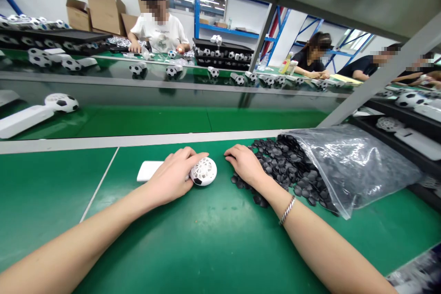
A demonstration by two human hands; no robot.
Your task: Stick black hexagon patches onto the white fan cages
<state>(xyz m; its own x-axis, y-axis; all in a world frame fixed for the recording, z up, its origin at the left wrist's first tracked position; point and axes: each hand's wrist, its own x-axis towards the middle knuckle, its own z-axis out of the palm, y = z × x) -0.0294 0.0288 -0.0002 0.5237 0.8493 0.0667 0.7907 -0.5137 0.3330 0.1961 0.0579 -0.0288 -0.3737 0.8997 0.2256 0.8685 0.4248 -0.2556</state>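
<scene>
One green tabletop (213, 243) carries a clear plastic bag (347, 165) spilling black pieces (285, 161). The right hand (245, 163) lies flat, fingers loosely spread, on that pile. The left hand (172, 176) curls over a white fan (203, 171), whose handle pokes out leftward.

- The left hand (174, 175) covers the middle of the white fan (203, 171).
- The right hand (245, 163) hides its fingertips among black pieces (289, 165).
- The bag (347, 165) blurs pieces inside.
- Far workers' faces are blurred.
</scene>
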